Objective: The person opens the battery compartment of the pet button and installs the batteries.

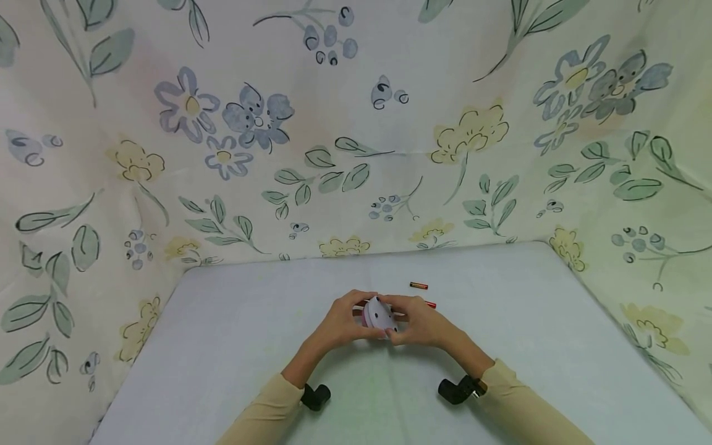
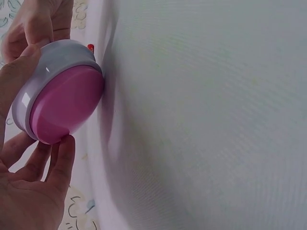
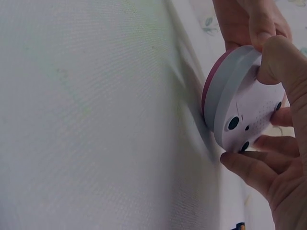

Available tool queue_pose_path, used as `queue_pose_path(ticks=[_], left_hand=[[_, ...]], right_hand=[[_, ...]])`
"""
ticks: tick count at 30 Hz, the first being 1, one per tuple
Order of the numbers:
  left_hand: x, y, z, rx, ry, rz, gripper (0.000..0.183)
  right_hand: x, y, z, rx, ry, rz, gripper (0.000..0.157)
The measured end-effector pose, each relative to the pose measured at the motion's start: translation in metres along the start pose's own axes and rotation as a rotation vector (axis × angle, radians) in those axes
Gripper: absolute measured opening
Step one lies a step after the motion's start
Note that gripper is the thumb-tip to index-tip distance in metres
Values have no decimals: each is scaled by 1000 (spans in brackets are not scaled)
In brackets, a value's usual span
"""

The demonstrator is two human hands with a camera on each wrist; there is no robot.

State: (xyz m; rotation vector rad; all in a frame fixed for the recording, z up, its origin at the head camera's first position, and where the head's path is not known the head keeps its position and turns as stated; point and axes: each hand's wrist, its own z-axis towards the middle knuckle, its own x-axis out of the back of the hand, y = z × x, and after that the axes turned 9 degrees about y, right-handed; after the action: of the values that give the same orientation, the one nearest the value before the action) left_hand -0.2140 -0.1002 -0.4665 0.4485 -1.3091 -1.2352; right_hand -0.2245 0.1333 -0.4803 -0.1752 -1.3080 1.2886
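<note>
A round push button with a pink dome [image 2: 69, 103] and a white base is held up on its side, between both hands. My left hand [image 1: 340, 320] grips its rim, thumb on the white side and fingertips at the edge of the dome. From the other side my right hand [image 1: 421, 321] pinches the base. The right wrist view shows the white underside [image 3: 256, 108], with dark round feet, a screw hole and a patch of small speaker holes. Both thumbs meet at the near rim.
Two small batteries lie on the white-covered table [image 1: 250, 321] beyond the right hand: a dark and orange one [image 1: 419, 285] and a red one [image 1: 431, 305] partly hidden by the fingers. Floral cloth [image 1: 334, 123] hangs behind and on both sides.
</note>
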Motion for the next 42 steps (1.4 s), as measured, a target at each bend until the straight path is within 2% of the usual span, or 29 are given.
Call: queue_pose_path(ticks=[8,19,24,28,32,38,42], left_hand=[[0,1,2,-1,-16,-14,75],[0,1,3,-44,-26,9,75],[5,-1,2,-32,-46,15,77],[10,-1,2,-6,-50,23,77],[11,0,1,33,-58,37,78],[12,1,2,62,-58,18,78],[12,0,1,63,-59,11,78]], right_hand=[[0,1,-1,13,3,15,69],[1,3,-2,16,6,38,69],[1,2,-5,51,29,99,58],[1,-1,-4,80,48,37,49],[1,-5,-2,48,14,-51,51],[4,-4,-2,-50,22,8,58],[5,-3,-1,-58,24,11,59]])
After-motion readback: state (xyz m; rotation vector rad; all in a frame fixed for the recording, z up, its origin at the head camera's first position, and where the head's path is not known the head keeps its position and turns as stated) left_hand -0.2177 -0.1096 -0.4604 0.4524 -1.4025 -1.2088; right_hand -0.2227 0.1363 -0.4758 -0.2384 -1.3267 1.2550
